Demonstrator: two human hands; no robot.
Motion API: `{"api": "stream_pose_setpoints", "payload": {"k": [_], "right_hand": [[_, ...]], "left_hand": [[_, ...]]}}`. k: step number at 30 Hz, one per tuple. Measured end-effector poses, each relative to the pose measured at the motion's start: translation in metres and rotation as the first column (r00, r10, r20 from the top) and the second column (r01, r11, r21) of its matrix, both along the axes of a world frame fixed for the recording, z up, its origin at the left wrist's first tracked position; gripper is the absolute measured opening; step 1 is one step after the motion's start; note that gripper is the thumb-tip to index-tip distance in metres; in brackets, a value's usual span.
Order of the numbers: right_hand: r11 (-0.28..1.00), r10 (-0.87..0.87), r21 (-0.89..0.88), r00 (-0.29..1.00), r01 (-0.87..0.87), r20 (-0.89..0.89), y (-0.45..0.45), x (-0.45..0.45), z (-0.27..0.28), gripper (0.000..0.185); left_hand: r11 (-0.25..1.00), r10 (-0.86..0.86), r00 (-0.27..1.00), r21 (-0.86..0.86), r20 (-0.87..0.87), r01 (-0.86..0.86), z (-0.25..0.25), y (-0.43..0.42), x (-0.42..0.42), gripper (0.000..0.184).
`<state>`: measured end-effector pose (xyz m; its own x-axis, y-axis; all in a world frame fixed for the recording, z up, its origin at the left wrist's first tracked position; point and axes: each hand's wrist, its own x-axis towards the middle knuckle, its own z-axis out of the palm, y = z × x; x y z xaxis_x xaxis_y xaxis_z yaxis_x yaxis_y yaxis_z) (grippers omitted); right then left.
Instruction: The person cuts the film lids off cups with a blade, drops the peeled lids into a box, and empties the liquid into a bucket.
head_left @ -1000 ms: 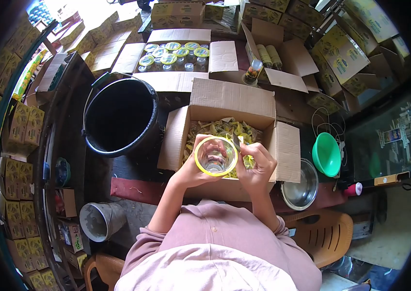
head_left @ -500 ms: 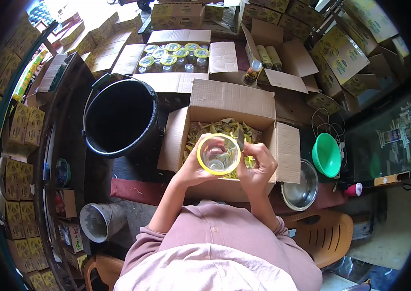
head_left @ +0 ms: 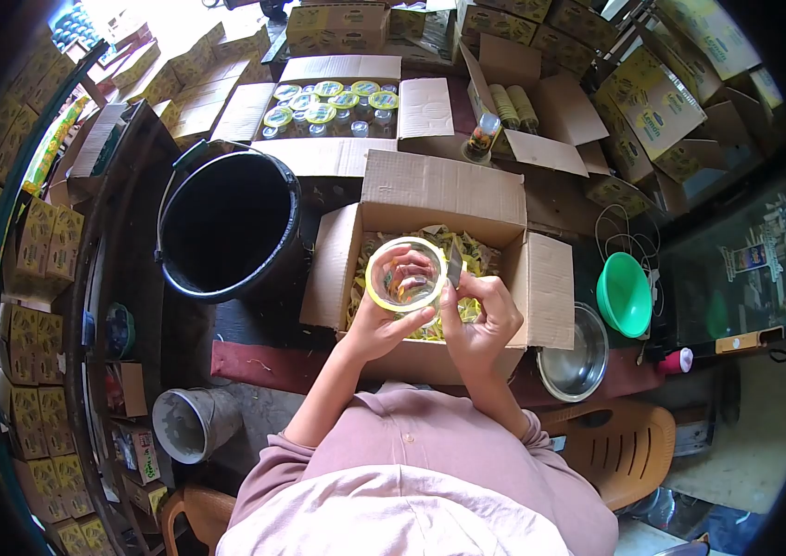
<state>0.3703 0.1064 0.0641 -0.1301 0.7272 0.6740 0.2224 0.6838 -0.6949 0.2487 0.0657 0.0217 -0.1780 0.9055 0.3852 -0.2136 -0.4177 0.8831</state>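
My left hand (head_left: 376, 324) is wrapped round a clear plastic cup (head_left: 402, 301) with a yellow rim, its round open end facing up toward me. In my right hand (head_left: 486, 320), thumb and fingers pinch a small dark-bladed knife (head_left: 454, 267). The blade points away from me, close against the right side of the cup's rim; whether it touches is hard to see. Below both hands stands an open cardboard box (head_left: 444, 181) holding a heap of yellow and clear strips (head_left: 481, 255).
A black bucket (head_left: 296, 199) stands left of the box. Behind is a carton (head_left: 342, 67) of yellow-lidded cups. To the right are a steel bowl (head_left: 602, 347) and a green bowl (head_left: 625, 296). A grey bucket (head_left: 194, 422) sits at lower left, a brown chair (head_left: 620, 454) at lower right.
The cup has moved slightly left and up, and its rim has turned in my left hand. My right hand and the knife have shifted a little left with it.
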Motion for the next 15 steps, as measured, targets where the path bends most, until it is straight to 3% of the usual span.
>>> {"api": "stream_pose_setpoints", "payload": {"k": [5,15], "right_hand": [[1.0,0.006,0.015,1.0,-0.006,0.02,-0.0023,0.0001,0.0,0.017],[0.995,0.002,0.098,0.998,-0.008,0.067,0.0056,0.003,0.0005,0.024]], "left_hand": [[0.999,0.016,1.0,-0.033,0.011,-0.015,-0.0002,-0.0009,0.0017,0.069],[1.0,-0.004,0.985,-0.009,-0.171,0.003,0.0019,-0.0039,-0.0061,0.065]]}}
